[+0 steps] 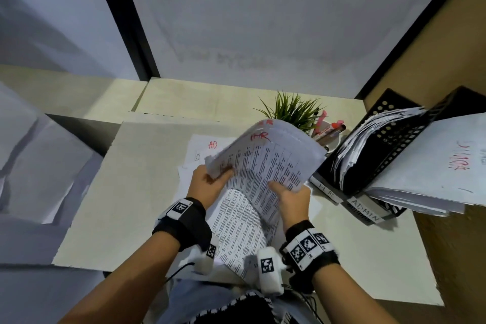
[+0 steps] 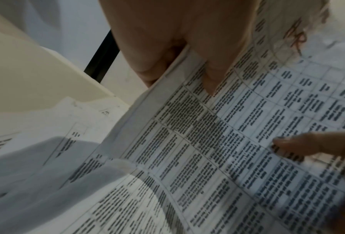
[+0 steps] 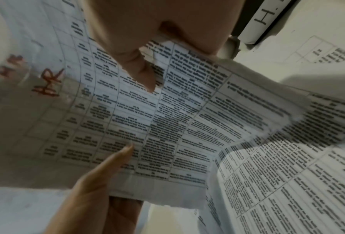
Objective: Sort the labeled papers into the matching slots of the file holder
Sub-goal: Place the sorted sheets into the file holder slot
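A person's two hands are holding a sheaf of printed papers [image 1: 265,155] marked "HR" in red, lifted off the surface [image 1: 136,192] and curling over at its far end. The left hand [image 1: 207,184] is pinching the sheaf's near-left corner, thumb on top and fingers underneath; the right hand [image 1: 292,198] is gripping the near-right edge, thumb pressed onto the printed table and fingers curled beneath. In the left wrist view the left thumb [image 2: 213,74] is lying on the top sheet. More printed sheets [image 1: 242,226] are lying flat on the surface under the hands, and one beyond them, marked "AD" [image 1: 207,146], is partly hidden by the raised stack. To the right, the black perforated file holder [image 1: 391,139] is standing with slots labelled "HR" [image 1: 327,191] and "ADMIN" [image 1: 365,209], both already carrying papers. A small green plant [image 1: 294,109] and a cup of pens [image 1: 328,131] are sitting just behind the lifted sheaf.
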A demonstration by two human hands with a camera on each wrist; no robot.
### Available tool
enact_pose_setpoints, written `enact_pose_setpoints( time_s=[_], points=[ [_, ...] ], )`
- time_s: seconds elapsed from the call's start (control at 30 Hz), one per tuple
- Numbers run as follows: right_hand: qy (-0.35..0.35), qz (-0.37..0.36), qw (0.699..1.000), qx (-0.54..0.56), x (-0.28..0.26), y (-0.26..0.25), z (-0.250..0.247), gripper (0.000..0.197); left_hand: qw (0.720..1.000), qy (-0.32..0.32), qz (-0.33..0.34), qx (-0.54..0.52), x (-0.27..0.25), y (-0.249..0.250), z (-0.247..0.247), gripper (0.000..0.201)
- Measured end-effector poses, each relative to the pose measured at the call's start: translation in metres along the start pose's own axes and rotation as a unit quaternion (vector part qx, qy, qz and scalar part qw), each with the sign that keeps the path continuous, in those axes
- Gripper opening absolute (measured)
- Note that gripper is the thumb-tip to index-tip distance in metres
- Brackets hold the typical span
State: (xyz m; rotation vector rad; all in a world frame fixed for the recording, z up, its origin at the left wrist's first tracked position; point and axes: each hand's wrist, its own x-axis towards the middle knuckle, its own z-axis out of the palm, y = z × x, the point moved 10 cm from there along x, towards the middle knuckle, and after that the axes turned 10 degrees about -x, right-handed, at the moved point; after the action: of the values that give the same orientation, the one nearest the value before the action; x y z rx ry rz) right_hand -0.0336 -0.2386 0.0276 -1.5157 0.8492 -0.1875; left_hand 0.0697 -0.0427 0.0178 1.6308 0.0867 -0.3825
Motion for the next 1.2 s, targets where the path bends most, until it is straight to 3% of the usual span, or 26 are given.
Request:
enact_pose_setpoints(
  time_s=[0.17,0.3,0.4,0.47,0.53,0.6,0.63,0.77,0.93,1.07,1.2],
  points=[
    [0.031,0.021,0.999,-0.016,-0.003,-0.003,-0.016,0.018,1.0,0.004,0.004,0.013,-0.001,0.004,0.0,0.01],
    [0.07,-0.141,0.986,-0.062,0.006,-0.071,-0.05,0.011,0.995,-0.029,0.096,0.02,0.001,0.075,0.013,0.028],
    [0.228,-0.247,0.933,-0.129,0.017,-0.128,-0.106,0.03,0.982,-0.044,0.18,0.046,0.002,0.146,0.029,0.034],
    [0.317,-0.209,0.902,-0.205,0.04,-0.141,-0.137,0.059,0.964,-0.06,0.241,0.098,0.0,0.188,0.046,0.029],
    [0.315,-0.074,0.908,-0.266,0.076,-0.125,-0.153,0.09,0.94,-0.074,0.284,0.175,-0.001,0.218,0.072,0.033],
    [0.281,0.054,0.912,-0.295,0.105,-0.1,-0.158,0.103,0.917,-0.088,0.305,0.24,0.0,0.235,0.102,0.041],
    [0.252,0.094,0.917,-0.294,0.114,-0.09,-0.155,0.097,0.909,-0.095,0.305,0.268,0.003,0.238,0.117,0.04],
    [0.18,0.123,0.927,-0.306,0.127,-0.078,-0.151,0.028,0.872,-0.133,0.3,0.363,0.013,0.233,0.179,0.028],
    [0.182,0.098,0.917,-0.342,0.123,-0.087,-0.174,0.026,0.856,-0.156,0.279,0.405,0.024,0.224,0.237,0.031],
    [0.181,0.067,0.912,-0.362,0.12,-0.097,-0.194,0.015,0.842,-0.187,0.285,0.419,0.016,0.226,0.277,0.017],
    [0.189,0.039,0.91,-0.367,0.116,-0.11,-0.201,0.021,0.83,-0.186,0.311,0.424,0.005,0.243,0.306,0.013]
  ],
)
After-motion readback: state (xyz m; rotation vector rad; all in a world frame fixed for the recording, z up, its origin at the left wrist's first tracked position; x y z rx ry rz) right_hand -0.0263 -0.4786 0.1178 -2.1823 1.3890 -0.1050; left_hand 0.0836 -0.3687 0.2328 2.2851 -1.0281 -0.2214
